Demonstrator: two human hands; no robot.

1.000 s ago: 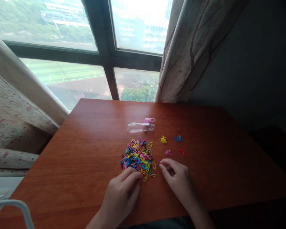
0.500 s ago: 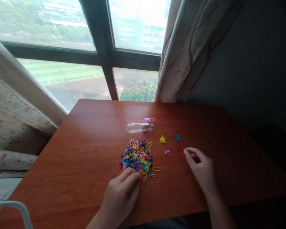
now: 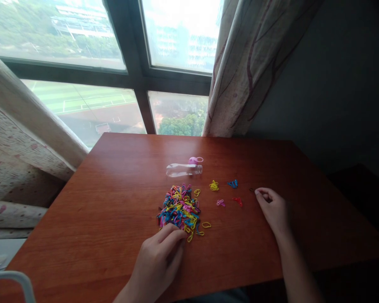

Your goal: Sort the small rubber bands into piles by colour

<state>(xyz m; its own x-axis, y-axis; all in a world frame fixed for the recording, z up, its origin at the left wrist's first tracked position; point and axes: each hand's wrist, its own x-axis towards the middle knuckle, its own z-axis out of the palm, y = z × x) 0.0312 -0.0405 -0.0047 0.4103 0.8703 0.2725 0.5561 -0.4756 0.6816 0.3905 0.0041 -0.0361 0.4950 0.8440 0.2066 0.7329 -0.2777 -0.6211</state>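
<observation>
A heap of small coloured rubber bands (image 3: 180,206) lies on the wooden desk. My left hand (image 3: 159,256) rests at the heap's near edge, fingers curled together; the fingertips and anything in them are hidden. Farther right, my right hand (image 3: 273,210) pinches a dark rubber band (image 3: 252,190) at the desk surface. To its left lie small sorted groups: yellow bands (image 3: 214,185), blue bands (image 3: 233,183), pink bands (image 3: 220,203) and red bands (image 3: 238,201). A loose yellow band (image 3: 206,225) sits just right of the heap.
Behind the heap, a clear plastic bottle (image 3: 180,170) lies on its side, with a pink cap with a loop (image 3: 194,160) behind its neck. The desk (image 3: 113,202) reaches the window, with curtains (image 3: 230,84) at both sides. A pale curved tube (image 3: 15,275) stands at the lower left.
My right hand has let go of the red bands and moved right and slightly away from me, now with a dark band in its fingertips. My left hand has stayed by the heap.
</observation>
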